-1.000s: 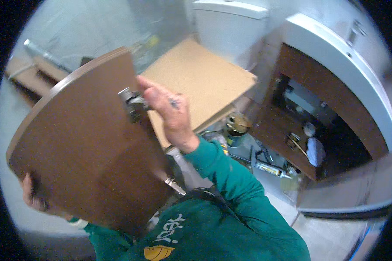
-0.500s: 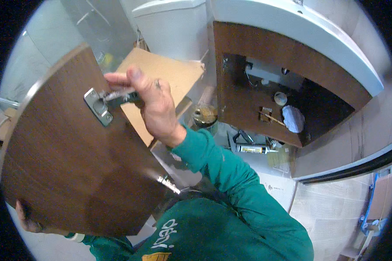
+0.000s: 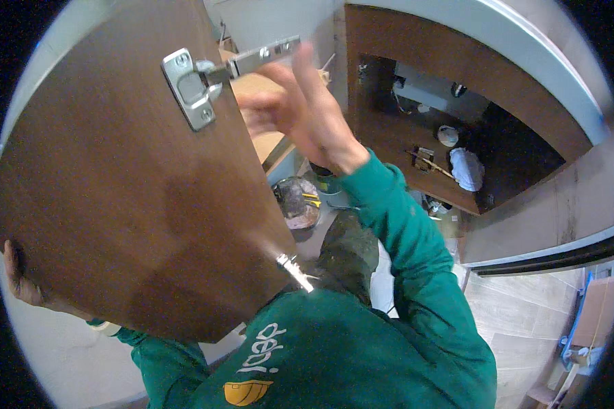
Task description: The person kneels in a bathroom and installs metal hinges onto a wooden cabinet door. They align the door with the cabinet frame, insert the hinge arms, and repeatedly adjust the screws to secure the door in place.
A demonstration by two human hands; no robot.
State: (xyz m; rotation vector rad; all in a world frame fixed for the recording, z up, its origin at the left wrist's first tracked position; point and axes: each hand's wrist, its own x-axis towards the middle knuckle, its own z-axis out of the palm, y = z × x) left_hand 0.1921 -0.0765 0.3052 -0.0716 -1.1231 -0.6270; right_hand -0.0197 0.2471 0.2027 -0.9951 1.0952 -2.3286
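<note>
A dark brown wooden cabinet door (image 3: 129,177) is held up in front of me, its inner face toward me. My left hand (image 3: 22,278) grips its outer edge at the lower left, with the fingers mostly behind the panel. On the door's upper part a metal concealed hinge (image 3: 192,90) is fixed, its arm sticking out past the edge. My right hand (image 3: 307,119), slightly blurred, is beside that arm with fingers stretched and thumb raised near the arm's end; whether it touches cannot be made out. A second hinge (image 3: 295,273) juts from the door's lower edge, close to my chest.
An open brown vanity cabinet (image 3: 416,178) stands at the right under a white basin (image 3: 559,65); a jar (image 3: 448,135), a brush (image 3: 438,167) and a white cloth-like bundle (image 3: 466,170) lie inside. A bucket (image 3: 297,204) with yellow-handled tools is on the floor beyond the door.
The door and its hinges now appear higher and farther right in view. My right hand has shifted right, opening away from the upper hinge arm, which now shows in full.
</note>
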